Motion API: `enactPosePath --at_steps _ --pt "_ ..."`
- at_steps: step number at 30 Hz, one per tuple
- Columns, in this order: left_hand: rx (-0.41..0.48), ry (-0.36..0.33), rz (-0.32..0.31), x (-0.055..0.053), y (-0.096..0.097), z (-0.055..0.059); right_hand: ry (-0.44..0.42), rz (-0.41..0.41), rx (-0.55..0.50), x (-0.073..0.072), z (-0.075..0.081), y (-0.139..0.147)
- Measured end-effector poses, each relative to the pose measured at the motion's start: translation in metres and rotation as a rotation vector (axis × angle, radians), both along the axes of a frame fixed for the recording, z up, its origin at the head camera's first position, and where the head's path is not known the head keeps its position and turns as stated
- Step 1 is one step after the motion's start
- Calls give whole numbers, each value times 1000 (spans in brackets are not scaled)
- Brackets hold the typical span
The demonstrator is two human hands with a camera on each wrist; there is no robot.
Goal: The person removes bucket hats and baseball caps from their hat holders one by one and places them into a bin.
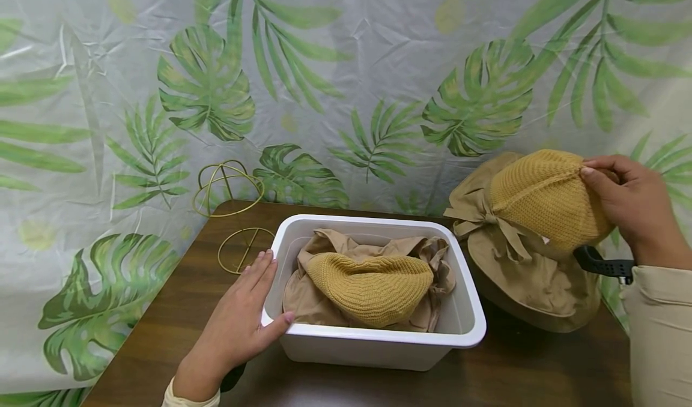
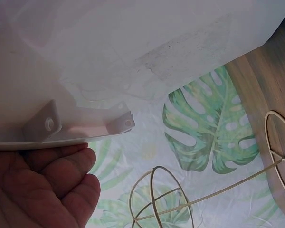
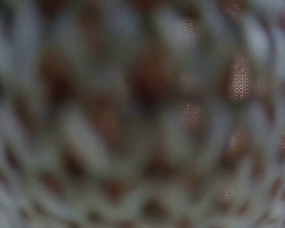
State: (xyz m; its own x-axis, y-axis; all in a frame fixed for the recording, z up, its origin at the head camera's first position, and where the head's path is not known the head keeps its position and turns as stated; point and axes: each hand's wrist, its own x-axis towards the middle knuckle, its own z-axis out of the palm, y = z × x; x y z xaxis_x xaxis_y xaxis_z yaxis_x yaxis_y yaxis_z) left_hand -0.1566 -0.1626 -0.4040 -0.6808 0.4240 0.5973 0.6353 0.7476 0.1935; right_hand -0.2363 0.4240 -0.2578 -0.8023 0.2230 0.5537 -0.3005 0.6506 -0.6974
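Note:
My left hand (image 1: 238,311) rests against the near left corner of a white plastic bin (image 1: 373,335), fingers stretched along its side and thumb over the front rim. From below, in the left wrist view, fingertips (image 2: 85,159) touch the rim's outer edge. Inside lie a mustard knitted beanie (image 1: 373,290) and a tan fabric sun hat (image 1: 308,305) under it. At right, my right hand (image 1: 640,206) pinches the top of another mustard beanie (image 1: 546,197). That beanie is in front of a second tan sun hat (image 1: 530,281) with a bow. Blurred knit (image 3: 142,114) fills the right wrist view.
A gold wire stand (image 1: 229,188) is at the back left of the dark wooden table (image 1: 178,311), beside the bin. Behind the table hangs a leaf-printed sheet (image 1: 378,65).

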Motion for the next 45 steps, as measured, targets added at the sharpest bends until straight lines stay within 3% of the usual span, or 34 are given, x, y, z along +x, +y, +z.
enactPosePath --at_steps 13,29,31,38,45 --pt "6 7 -6 0 0 1 88 -6 0 8 31 -34" --pt "-6 6 -4 1 1 2 187 127 -79 12 66 -86" --pt "-8 0 -4 1 1 2 223 163 -108 12 68 -93" --pt "-9 -9 -6 2 -1 2 336 447 -359 12 72 -123" --pt "-10 -9 -9 3 -2 3 379 576 -400 13 73 -156"
